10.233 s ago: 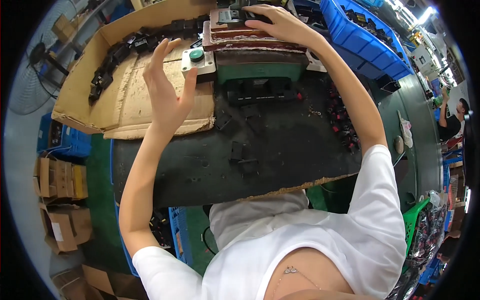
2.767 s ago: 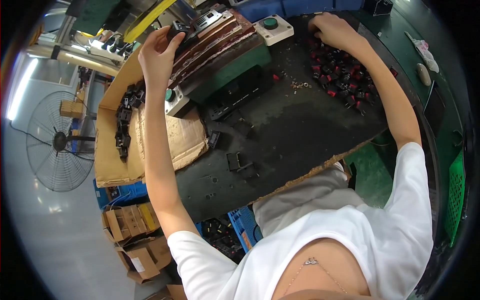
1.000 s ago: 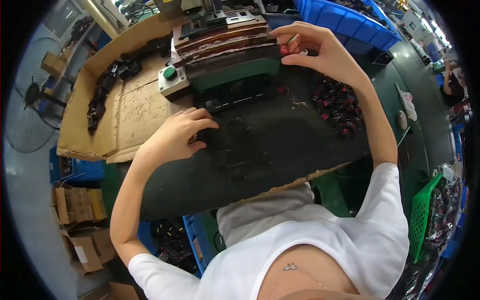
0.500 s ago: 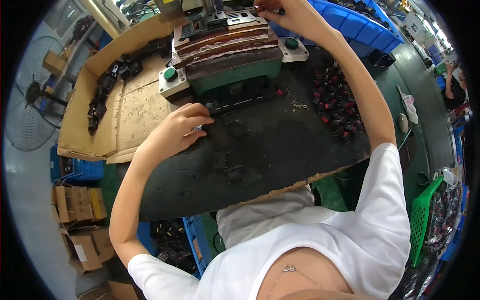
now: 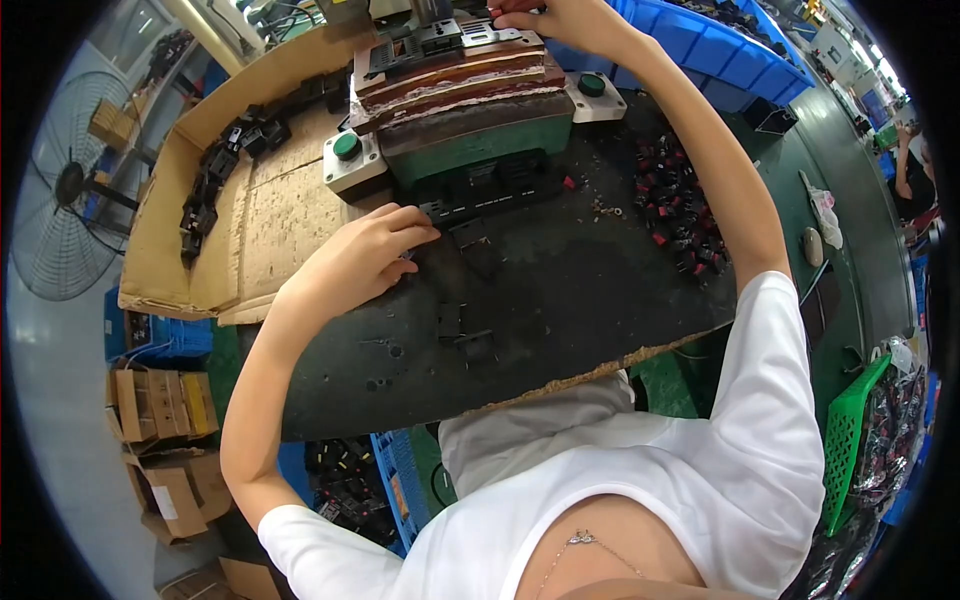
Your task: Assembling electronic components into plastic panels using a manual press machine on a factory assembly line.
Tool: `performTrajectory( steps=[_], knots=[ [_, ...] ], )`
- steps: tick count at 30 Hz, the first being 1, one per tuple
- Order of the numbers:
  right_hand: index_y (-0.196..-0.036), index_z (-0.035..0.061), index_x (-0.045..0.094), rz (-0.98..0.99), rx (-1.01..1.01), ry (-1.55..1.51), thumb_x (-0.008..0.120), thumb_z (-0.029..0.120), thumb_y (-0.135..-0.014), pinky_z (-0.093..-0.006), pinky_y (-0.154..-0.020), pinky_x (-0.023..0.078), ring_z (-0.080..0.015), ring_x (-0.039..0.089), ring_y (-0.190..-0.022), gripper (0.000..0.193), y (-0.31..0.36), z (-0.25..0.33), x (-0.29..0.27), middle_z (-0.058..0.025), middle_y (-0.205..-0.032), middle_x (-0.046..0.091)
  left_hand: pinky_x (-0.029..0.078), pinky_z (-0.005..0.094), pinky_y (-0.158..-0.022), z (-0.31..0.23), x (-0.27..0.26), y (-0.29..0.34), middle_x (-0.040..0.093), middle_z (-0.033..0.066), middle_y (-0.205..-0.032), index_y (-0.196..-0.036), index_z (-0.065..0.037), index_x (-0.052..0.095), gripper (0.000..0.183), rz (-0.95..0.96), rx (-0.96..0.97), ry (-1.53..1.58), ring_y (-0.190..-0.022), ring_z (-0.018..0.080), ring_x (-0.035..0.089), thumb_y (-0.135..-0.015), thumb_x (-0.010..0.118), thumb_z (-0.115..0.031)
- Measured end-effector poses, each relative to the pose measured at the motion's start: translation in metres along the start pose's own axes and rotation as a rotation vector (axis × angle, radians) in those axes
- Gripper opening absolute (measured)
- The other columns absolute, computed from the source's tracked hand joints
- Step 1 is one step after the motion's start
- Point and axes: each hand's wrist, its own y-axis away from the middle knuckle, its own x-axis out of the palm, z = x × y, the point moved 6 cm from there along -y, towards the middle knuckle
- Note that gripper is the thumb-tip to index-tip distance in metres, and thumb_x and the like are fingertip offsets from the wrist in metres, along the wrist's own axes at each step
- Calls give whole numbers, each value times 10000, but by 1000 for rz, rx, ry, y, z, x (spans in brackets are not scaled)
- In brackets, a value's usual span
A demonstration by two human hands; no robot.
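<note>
My left hand is low over the table, thumb and fingers closed together beside the left end of a long black slotted panel. Whatever is between those fingertips is mostly hidden. The panel lies against the front of a green-based press block with brown layers on top. My right hand reaches to the upper right of the metal fixture plate on that block, its fingertips pinching a small red part at the frame's top edge. Small black plastic pieces lie on the dark tabletop in front of me.
Green push buttons on white boxes flank the block, one left, one right. A cardboard tray with black parts is at left. Red-and-black parts are heaped at right, small metal bits beside them. A blue crate stands behind.
My right hand has shifted slightly left over the fixture plate. The left hand stays by the panel's end, its fingers a little more turned down. The whole view has shifted slightly.
</note>
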Motion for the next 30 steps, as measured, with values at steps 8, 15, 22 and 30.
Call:
performTrajectory(
  steps=[8, 15, 22, 30],
  knots=[
    [-811, -12, 610, 59, 40, 28, 661, 79, -765, -301, -588, 483, -179, 613, -624, 114, -1, -25, 9, -121, -706, 639, 480, 372, -704, 21, -7, 8, 561, 108, -887, -916, -25, 630, 267, -208, -92, 72, -795, 304, 569, -697, 716, -151],
    [-805, -8, 618, 139, 65, 2, 663, 66, -752, -312, -593, 476, -187, 604, -620, 102, -6, -31, 13, -117, -698, 633, 476, 354, -754, 30, -10, 12, 586, 112, -969, -916, -24, 636, 303, -199, -146, 127, -855, 298, 581, -654, 761, -113],
    [-820, -11, 623, 168, 41, 129, 636, 84, -762, -318, -619, 469, -216, 604, -666, 112, -1, -16, 1, -129, -725, 624, 484, 258, -821, 55, -65, -4, 577, 39, -958, -940, -20, 570, 303, -690, -83, 621, -876, 116, 578, -685, 723, 33],
    [-897, -10, 630, -24, 94, 212, 608, 99, -793, -323, -616, 473, -225, 608, -696, 152, 29, 34, -31, -137, -780, 619, 476, 237, -785, 120, -108, -60, 630, 53, -911, -919, -25, 589, 177, -878, -25, 533, -872, 128, 600, -778, 683, -75]
  ],
)
